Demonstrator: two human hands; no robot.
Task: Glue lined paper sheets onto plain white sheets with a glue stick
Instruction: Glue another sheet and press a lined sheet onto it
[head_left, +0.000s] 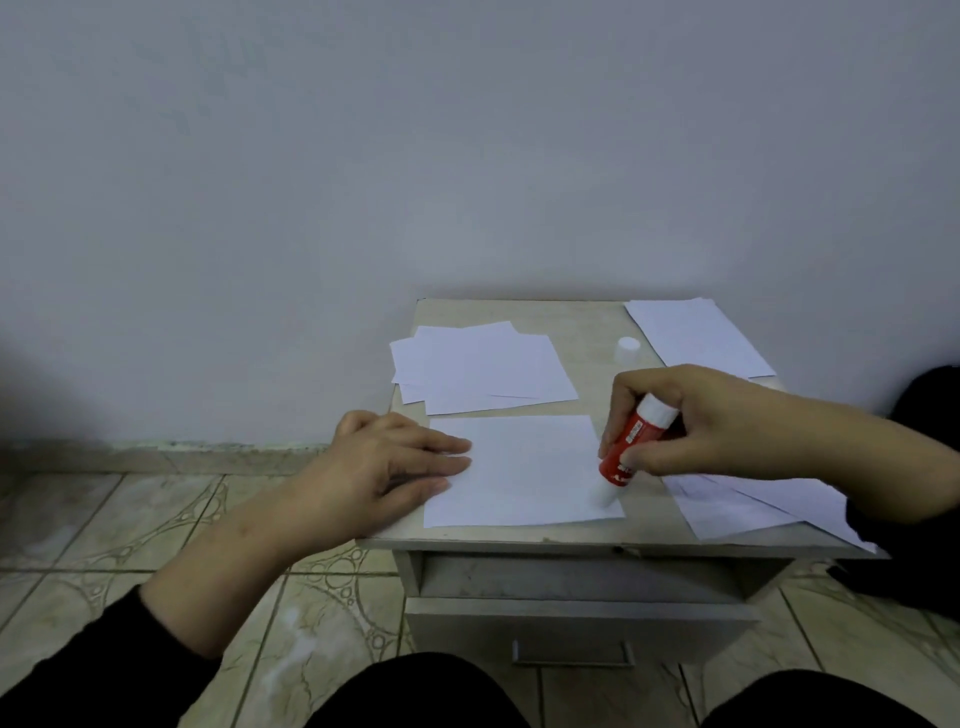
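A white sheet (524, 467) lies at the front of a small grey cabinet top (582, 322). My left hand (384, 462) rests flat on the sheet's left edge, fingers spread. My right hand (701, 421) grips a red glue stick (626, 447), tilted, with its white tip touching the sheet's near right corner. The glue stick's white cap (627, 348) stands upright behind my right hand. A loose pile of white sheets (483, 366) lies at the back left. More sheets (696, 332) lie at the back right, and others (753, 506) under my right wrist.
The cabinet stands against a plain pale wall and has a drawer with a metal handle (573, 657) below its top. Patterned floor tiles (156, 525) spread to the left. My dark-clothed knees are at the bottom edge. A dark object (930, 405) sits at the far right.
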